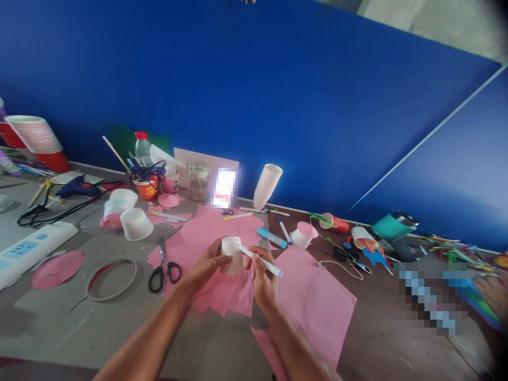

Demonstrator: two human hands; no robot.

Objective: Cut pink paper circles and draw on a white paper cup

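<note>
My left hand (212, 260) is closed round a white paper cup (233, 263), holding it from its left side above the pink paper. A white marker pen (265, 260) with a pale blue end is gripped in my right hand (262, 278), its tip at the cup's upper right side. Whether the tip touches the cup I cannot tell. Beneath both hands lie cut sheets of pink paper (218, 227). Black-handled scissors (162, 267) rest to the left of my left hand. A cyan glue stick (272, 237) lies just beyond my right hand.
At left are a roll of tape (133, 280), a pink paper oval (57, 269), a power strip (35, 248) and a white cup (136, 224). A leaning cup stack (268, 185) stands at the back by the blue partition (254, 95). Another person's hand (494, 291) shows at far right.
</note>
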